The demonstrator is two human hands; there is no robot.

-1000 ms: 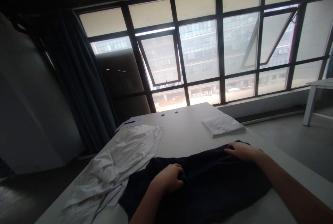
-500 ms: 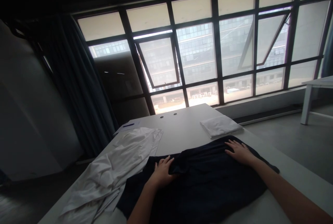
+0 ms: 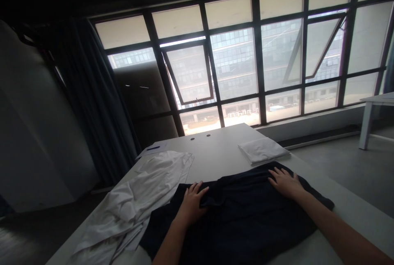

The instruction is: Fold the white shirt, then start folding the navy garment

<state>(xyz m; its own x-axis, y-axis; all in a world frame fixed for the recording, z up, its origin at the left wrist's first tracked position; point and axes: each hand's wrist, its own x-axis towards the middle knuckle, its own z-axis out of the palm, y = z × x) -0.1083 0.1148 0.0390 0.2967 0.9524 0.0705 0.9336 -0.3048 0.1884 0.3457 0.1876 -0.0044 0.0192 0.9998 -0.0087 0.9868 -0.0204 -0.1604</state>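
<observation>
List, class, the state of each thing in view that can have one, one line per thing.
dark navy garment: spread on the table, rumpled
left hand: open, fingers spread on the garment
right hand: open, resting on the garment
white garment: crumpled in loose folds
white cloth: folded flat
window casement: tilted open
curtain: hanging down

Folded white cloth, crumpled white garment, dark-framed windows beyond the table
</observation>
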